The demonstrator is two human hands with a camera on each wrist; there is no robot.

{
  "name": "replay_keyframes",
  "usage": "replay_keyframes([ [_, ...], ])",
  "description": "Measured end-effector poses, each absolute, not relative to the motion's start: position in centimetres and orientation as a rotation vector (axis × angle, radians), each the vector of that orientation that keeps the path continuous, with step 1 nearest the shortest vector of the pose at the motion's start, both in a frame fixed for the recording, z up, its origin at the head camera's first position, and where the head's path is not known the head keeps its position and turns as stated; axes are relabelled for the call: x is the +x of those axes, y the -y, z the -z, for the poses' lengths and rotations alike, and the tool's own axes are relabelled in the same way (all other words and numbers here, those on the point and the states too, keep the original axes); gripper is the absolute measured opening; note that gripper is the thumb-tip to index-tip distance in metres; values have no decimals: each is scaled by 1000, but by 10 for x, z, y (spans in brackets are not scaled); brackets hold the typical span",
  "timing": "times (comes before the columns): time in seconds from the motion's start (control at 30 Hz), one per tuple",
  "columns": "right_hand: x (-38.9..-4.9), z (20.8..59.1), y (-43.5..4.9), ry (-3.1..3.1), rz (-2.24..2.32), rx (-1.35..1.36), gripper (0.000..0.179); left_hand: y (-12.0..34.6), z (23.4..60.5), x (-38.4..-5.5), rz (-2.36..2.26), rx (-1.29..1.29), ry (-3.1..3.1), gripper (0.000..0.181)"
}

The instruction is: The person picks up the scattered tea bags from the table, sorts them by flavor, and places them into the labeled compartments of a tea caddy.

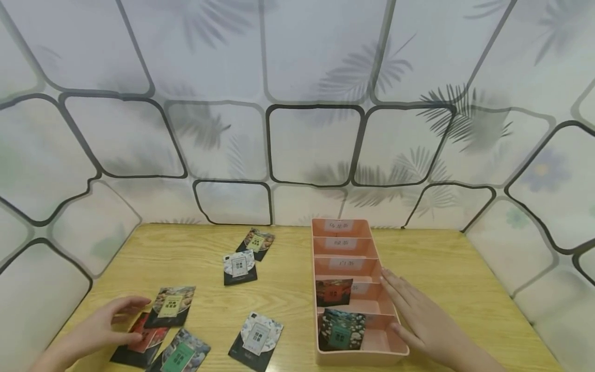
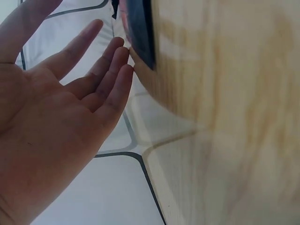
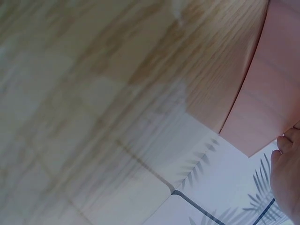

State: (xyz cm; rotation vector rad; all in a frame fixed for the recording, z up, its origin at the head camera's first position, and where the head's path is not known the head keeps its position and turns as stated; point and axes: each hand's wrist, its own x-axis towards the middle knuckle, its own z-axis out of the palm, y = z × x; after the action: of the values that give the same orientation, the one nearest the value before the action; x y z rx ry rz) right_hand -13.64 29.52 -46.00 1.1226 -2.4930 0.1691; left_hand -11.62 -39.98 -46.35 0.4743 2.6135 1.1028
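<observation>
My left hand [image 1: 99, 325] is at the near left, over a red and black packet [image 1: 145, 335]. Its thumb overlaps that packet in the head view, and its fingers are parted with nothing between them. In the left wrist view the fingers extend toward a dark packet edge [image 2: 140, 33]. My right hand [image 1: 420, 315] rests along the right side of a pink divided box [image 1: 360, 357], fingers straight. A red packet [image 1: 335, 293] stands in the box's second compartment from the front, and a dark speckled packet with a green label [image 1: 341, 330] in the front one.
Beside the red packet lie a yellow-labelled packet [image 1: 171, 307] and a green-labelled packet [image 1: 180, 353]. White-topped packets [image 1: 257, 341] [image 1: 239, 267] lie mid-table, the farther overlapping another yellow-labelled packet [image 1: 260, 242]. Handwritten white labels [image 1: 338, 226] mark the box's compartments. Patterned cloth [image 1: 307, 144] surrounds the wooden table.
</observation>
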Motion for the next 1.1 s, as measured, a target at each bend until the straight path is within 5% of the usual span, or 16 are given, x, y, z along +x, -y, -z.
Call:
replay_keyframes([
  [1.1,-136,462,-295,2505,-217,1133,72,385,478,-114,-744,685,-3001,54],
])
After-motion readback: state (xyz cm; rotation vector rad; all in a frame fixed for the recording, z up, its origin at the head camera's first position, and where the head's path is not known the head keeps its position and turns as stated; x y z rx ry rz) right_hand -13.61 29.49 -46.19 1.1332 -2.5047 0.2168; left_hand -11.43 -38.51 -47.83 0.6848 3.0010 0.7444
